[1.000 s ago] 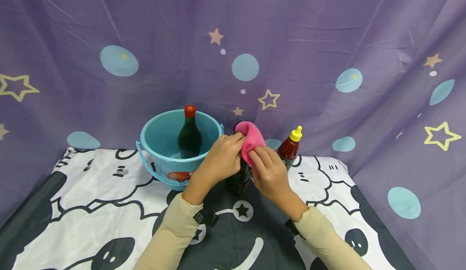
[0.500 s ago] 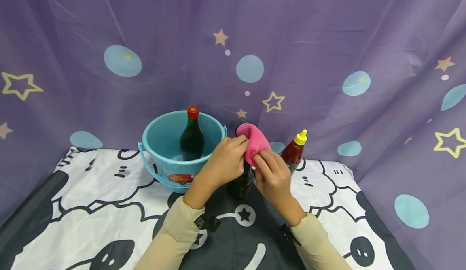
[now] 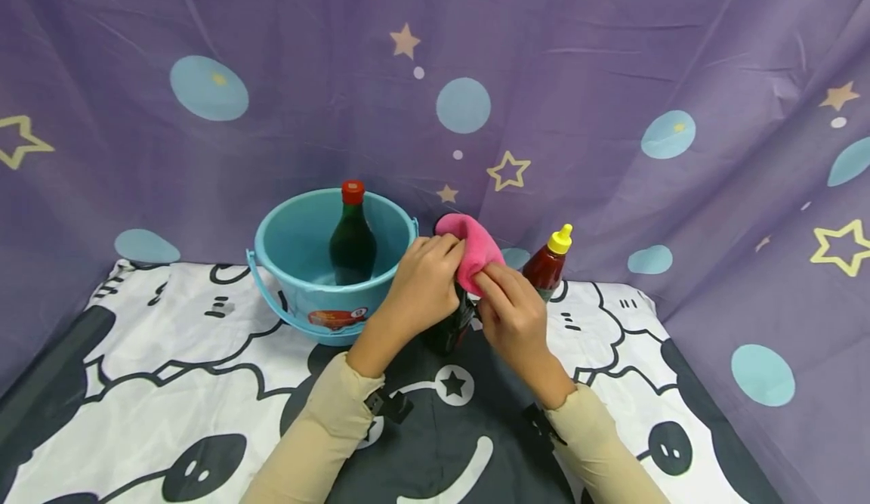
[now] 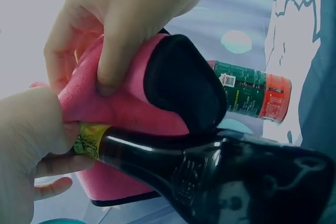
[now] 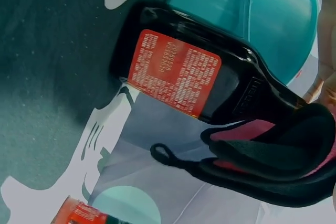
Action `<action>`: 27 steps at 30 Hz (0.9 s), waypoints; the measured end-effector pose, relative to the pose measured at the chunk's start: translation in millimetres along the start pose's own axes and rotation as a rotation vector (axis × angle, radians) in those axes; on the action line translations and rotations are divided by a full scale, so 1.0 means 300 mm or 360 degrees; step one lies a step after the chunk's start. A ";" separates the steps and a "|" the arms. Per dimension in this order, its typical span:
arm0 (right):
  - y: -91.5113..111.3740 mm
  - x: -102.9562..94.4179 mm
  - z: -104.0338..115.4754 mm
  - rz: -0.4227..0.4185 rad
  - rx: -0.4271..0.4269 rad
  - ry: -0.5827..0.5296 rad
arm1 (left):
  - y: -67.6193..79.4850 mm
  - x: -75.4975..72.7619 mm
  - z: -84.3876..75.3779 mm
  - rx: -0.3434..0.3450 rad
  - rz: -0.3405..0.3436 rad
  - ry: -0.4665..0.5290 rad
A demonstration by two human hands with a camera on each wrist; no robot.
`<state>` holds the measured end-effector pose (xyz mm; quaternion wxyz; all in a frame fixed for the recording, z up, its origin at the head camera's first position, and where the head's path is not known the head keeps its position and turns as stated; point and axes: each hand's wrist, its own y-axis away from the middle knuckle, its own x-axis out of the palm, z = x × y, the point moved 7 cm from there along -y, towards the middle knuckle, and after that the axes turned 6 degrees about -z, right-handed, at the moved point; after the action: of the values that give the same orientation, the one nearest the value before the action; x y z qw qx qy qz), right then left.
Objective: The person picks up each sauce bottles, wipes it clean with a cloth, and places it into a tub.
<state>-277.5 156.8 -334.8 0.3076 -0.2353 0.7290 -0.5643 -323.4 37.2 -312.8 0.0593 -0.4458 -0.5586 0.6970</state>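
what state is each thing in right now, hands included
dark bottle: held by the neck, top hidden
cloth: bunched at the dark bottle's neck
left hand: gripping the dark bottle
right hand: pinching the cloth
green bottle: capped, in the bucket
bucket: upright, handle lowered
red bottle: capped, upright

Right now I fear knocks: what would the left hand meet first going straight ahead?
Probably the black-edged pink cloth, just ahead of the left hand in the head view; depth is unclear.
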 end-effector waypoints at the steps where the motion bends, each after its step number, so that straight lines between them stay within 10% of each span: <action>1: 0.003 0.001 0.000 0.0006 0.0006 -0.0009 | 0.000 0.000 0.001 -0.0016 -0.0011 0.0006; 18: 0.033 0.034 0.001 0.0183 0.0019 0.0043 | -0.009 0.000 0.011 -0.0103 0.0040 -0.0027; 27: 0.060 0.082 0.004 0.0525 0.0027 0.0177 | -0.004 0.009 0.020 -0.0100 0.0112 0.0028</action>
<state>-293.8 143.5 -356.9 0.3571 -0.0783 0.7689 -0.5245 -329.6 34.8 -313.4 0.0255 -0.4728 -0.5637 0.6768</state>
